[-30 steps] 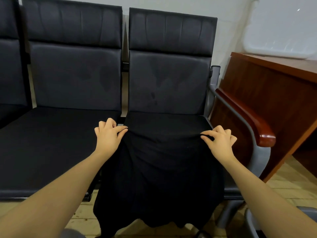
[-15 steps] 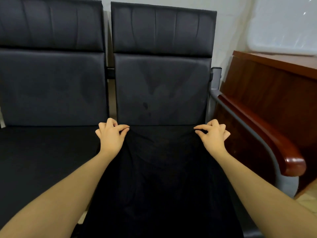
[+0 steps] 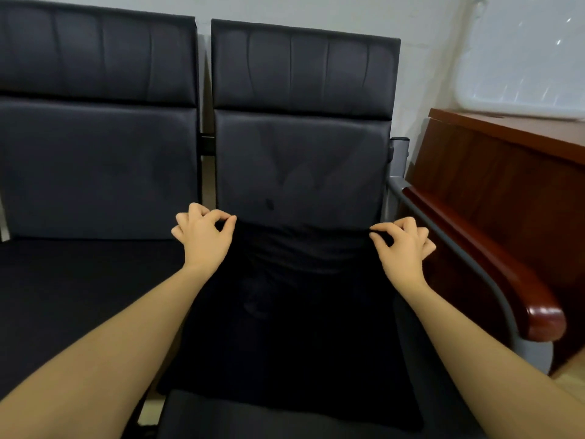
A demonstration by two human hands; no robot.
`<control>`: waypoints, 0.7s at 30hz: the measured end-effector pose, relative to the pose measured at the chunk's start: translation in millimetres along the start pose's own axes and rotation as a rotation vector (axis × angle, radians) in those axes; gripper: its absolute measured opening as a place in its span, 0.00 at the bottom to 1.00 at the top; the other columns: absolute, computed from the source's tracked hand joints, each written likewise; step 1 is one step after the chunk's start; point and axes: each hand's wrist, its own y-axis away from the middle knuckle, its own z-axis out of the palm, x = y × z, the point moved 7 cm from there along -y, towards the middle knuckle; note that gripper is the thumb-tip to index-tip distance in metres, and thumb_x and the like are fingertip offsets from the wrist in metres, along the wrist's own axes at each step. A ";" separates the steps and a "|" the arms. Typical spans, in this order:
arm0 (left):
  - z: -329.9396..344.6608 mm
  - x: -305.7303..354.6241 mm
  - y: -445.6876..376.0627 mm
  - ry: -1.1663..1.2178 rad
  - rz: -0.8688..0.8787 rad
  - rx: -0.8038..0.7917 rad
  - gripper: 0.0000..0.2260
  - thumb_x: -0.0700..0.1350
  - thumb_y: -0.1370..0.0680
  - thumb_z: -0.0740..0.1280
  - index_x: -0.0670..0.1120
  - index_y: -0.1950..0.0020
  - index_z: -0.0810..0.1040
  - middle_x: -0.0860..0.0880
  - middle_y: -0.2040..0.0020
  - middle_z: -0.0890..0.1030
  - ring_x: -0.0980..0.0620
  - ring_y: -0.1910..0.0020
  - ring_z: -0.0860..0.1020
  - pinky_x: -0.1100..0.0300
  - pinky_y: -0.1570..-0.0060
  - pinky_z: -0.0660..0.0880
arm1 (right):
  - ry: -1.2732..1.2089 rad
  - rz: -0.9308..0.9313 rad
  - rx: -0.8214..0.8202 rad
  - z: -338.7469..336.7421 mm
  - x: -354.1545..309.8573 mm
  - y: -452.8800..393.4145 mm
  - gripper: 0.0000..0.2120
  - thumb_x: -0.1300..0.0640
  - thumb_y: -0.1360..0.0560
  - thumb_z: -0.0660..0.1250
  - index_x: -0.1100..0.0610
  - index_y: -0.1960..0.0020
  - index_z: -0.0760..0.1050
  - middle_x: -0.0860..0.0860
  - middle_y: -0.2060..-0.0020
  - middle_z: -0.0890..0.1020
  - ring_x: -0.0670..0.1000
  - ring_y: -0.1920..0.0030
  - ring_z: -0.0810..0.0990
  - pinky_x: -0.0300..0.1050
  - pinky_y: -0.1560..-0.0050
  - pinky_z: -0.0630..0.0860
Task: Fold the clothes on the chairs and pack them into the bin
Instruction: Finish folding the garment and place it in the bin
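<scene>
Looks like an office waiting area to us, or some kind of reception room. We've got a row of joined black padded chairs (image 3: 304, 128) on a metal frame, the kind you see in lobbies, with a glossy wooden armrest (image 3: 506, 274) on the end seat. Right beside it stands a reddish-brown wood-veneer counter (image 3: 493, 172), very office furniture. Plain white wall (image 3: 424, 58) behind, and pale tiled floor (image 3: 569, 378) at the lower right.
</scene>
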 end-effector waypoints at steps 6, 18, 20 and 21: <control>-18.3 -23.2 45.4 -0.052 -0.023 -0.095 0.14 0.58 0.25 0.66 0.48 0.55 0.82 0.49 0.51 0.67 0.50 0.47 0.61 0.52 0.42 0.55 | -0.075 0.056 -0.079 -14.8 6.8 58.4 0.03 0.50 0.25 0.69 0.45 0.53 0.81 0.46 0.54 0.70 0.47 0.46 0.62 0.39 0.49 0.49; -46.7 -69.0 136.3 -0.144 -0.068 -0.210 0.16 0.58 0.23 0.63 0.48 0.50 0.82 0.49 0.49 0.65 0.46 0.45 0.62 0.50 0.42 0.57 | -0.176 0.158 -0.185 -35.0 14.1 165.5 0.05 0.47 0.26 0.70 0.47 0.59 0.81 0.46 0.54 0.72 0.46 0.45 0.62 0.43 0.43 0.51; -46.9 -76.8 145.8 -0.169 -0.066 -0.228 0.16 0.57 0.22 0.63 0.47 0.50 0.82 0.48 0.49 0.65 0.45 0.45 0.63 0.49 0.42 0.58 | -0.153 0.183 -0.224 -31.8 17.7 180.8 0.07 0.46 0.25 0.68 0.47 0.57 0.81 0.45 0.53 0.72 0.47 0.43 0.62 0.44 0.42 0.51; -45.4 -81.5 151.4 -0.196 -0.062 -0.245 0.16 0.57 0.22 0.63 0.46 0.51 0.83 0.48 0.49 0.66 0.44 0.45 0.63 0.48 0.41 0.58 | -0.119 0.191 -0.258 -29.0 19.4 189.0 0.08 0.45 0.24 0.66 0.47 0.55 0.81 0.44 0.52 0.72 0.47 0.43 0.62 0.44 0.42 0.50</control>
